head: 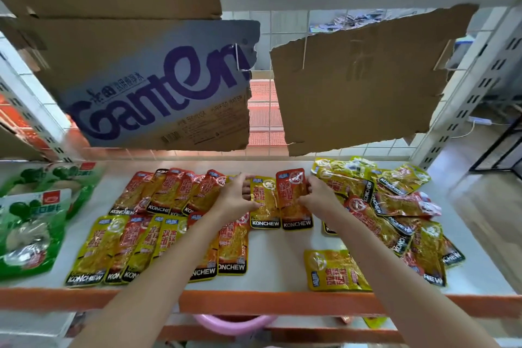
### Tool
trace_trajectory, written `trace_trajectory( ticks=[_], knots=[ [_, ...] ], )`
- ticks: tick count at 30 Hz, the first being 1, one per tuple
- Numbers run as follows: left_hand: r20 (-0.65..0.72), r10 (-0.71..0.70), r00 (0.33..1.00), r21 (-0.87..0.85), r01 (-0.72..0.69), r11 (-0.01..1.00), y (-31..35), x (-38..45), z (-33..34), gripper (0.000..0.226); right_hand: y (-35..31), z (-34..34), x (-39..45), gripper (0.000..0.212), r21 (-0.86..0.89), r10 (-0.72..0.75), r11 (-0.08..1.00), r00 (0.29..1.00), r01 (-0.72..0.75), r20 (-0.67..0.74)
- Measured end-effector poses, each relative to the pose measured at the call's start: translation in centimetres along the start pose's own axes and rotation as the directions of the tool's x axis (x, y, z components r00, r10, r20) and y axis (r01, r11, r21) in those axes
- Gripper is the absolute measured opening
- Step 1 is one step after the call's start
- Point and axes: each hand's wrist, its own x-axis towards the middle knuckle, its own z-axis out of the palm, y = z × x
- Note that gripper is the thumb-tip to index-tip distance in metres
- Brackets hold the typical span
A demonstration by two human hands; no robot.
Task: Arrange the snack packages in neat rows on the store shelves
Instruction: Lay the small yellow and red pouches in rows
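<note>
Red and yellow KONCHEW snack packets lie on the white shelf (276, 257). Two overlapping rows sit on the left: a back row (169, 192) and a front row (127, 248). At the end of the back row, my left hand (237, 195) grips a yellow packet (264, 206) by its left edge. Beside it, my right hand (317, 192) grips a red packet (292, 198) by its right edge. The two packets lie side by side. A loose heap of packets (395, 206) fills the right side. One yellow packet (334, 270) lies alone near the front.
Green snack bags (34, 223) stand at the shelf's left end. Torn cardboard sheets (158, 87) (361, 79) hang on the wire back panel above. The orange front rail (254, 302) runs below my arms, with a pink basin (234, 323) on the lower level.
</note>
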Motion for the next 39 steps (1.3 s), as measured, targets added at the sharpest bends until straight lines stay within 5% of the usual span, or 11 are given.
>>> trace_trajectory(
  ticks=[7, 14, 20, 24, 29, 34, 39],
  knots=[
    [-0.016, 0.056, 0.998, 0.087, -0.055, 0.995, -0.6, -0.1, 0.5, 0.063, 0.8, 0.8, 0.3, 0.025, -0.245, -0.051, 0.969, 0.995, 0.028, -0.087],
    [-0.094, 0.256, 0.962, 0.375, -0.204, 0.904, -0.9, -0.6, 1.5, 0.046, 1.2, 0.7, -0.7, 0.056, -0.443, -0.137, 0.895, 0.977, 0.051, -0.165],
    [0.032, 0.454, 0.89, 0.416, -0.425, 0.804, 1.0, -3.1, 4.1, 0.029, 2.6, -1.1, -3.3, 0.022, -0.537, -0.25, 0.833, 0.956, 0.132, -0.152],
    [0.18, 0.444, 0.878, 0.326, -0.479, 0.815, 2.3, -5.2, 7.6, 0.026, 4.9, -2.9, -5.6, 0.018, -0.52, -0.171, 0.851, 0.976, 0.077, -0.135],
    [0.326, 0.394, 0.86, 0.288, -0.487, 0.824, 3.3, -6.1, 10.1, 0.053, 7.8, -5.5, -8.0, 0.02, -0.448, -0.09, 0.893, 0.955, -0.048, -0.282],
    [0.421, 0.366, 0.83, 0.351, -0.521, 0.778, 4.2, -6.3, 10.9, 0.063, 8.8, -5.9, -8.3, 0.048, -0.559, -0.05, 0.814, 0.94, -0.158, -0.339],
    [0.445, 0.276, 0.852, 0.384, -0.459, 0.801, 5.3, -6.3, 11.3, 0.061, 8.4, -5.9, -7.9, 0.049, -0.64, -0.048, 0.742, 0.936, -0.2, -0.347]
  ],
)
